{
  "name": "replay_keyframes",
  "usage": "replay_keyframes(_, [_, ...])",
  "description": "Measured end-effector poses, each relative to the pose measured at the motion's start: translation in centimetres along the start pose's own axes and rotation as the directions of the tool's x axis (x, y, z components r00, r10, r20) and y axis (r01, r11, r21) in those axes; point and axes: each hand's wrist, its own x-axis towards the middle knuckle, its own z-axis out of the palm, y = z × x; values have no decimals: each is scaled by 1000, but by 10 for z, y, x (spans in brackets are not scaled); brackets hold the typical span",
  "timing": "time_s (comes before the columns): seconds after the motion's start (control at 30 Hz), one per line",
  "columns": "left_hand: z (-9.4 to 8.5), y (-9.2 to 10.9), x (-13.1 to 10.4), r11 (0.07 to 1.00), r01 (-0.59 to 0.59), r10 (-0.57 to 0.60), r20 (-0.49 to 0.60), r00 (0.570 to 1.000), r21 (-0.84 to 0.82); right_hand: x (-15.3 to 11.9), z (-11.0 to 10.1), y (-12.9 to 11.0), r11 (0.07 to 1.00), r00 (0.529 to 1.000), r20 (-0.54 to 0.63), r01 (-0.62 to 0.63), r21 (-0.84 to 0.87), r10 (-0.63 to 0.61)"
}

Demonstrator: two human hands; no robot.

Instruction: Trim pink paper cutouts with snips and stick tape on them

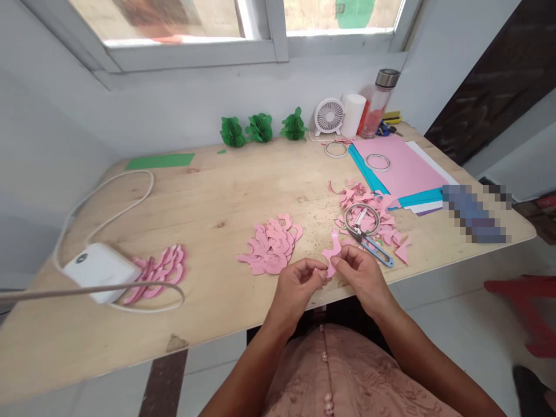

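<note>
A curved pink paper piece (333,248) is held between both hands near the table's front edge. My left hand (303,282) pinches its lower left end, fingers closed. My right hand (357,270) grips its right side between thumb and fingers. Left of the hands lies a pile of curved pink cutouts (271,246). Beyond my right hand, small blue-handled scissors (377,250) and a tape roll (362,219) rest on pink paper scraps (391,204).
A white box (102,269) with a cable stands at the left beside more pink pieces (167,269). Green paper balls (260,128), a small fan (329,117) and a glass bottle (380,104) line the wall. Coloured sheets (402,165) lie at the right.
</note>
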Motion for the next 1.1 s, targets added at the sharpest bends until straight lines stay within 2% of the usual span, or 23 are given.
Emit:
replay_keyframes(0.13, [-2, -2, 1, 1000, 25, -25, 70, 997, 8, 2, -1, 1, 996, 999, 15, -42, 84, 41])
replay_keyframes(0.27, [-3, -3, 4, 1000, 24, -24, 70, 997, 11, 3, 0, 2, 987, 996, 36, -80, 139, 76])
replay_keyframes(0.37, [-4, -3, 7, 999, 31, -32, 64, 997, 13, 4, -5, 2, 983, 991, 96, -105, 149, 91])
replay_keyframes(0.47, [-6, -4, 9, 999, 39, -40, 43, 998, 13, 8, -21, 0, 1000, 994, 108, -23, 2, 23])
replay_keyframes(0.57, [-7, -5, 10, 999, 43, -43, 20, 999, 0, 16, -44, 1, 964, 992, -57, 96, -250, -113])
replay_keyframes(0.6, [-7, -5, 11, 999, 44, -44, 18, 999, -6, 19, -51, 2, 927, 977, -125, 117, -357, -172])
replay_keyframes(0.67, [-6, -6, 11, 999, 46, -46, 20, 999, -14, 25, -61, 5, 795, 938, -171, 149, -588, -302])
replay_keyframes(0.77, [-6, -7, 11, 999, 42, -42, 26, 999, -15, 31, -67, 10, 564, 901, -101, 174, -807, -423])
replay_keyframes(0.87, [-5, -7, 11, 999, 37, -36, 22, 999, -10, 35, -66, 15, 393, 878, -41, 171, -904, -476])
replay_keyframes(0.97, [-5, -7, 11, 999, 39, -39, 17, 999, -10, 38, -64, 20, 294, 869, -19, 147, -944, -495])
replay_keyframes(1.1, [-5, -7, 11, 999, 49, -49, 13, 999, -19, 39, -64, 24, 265, 865, -17, 135, -955, -501])
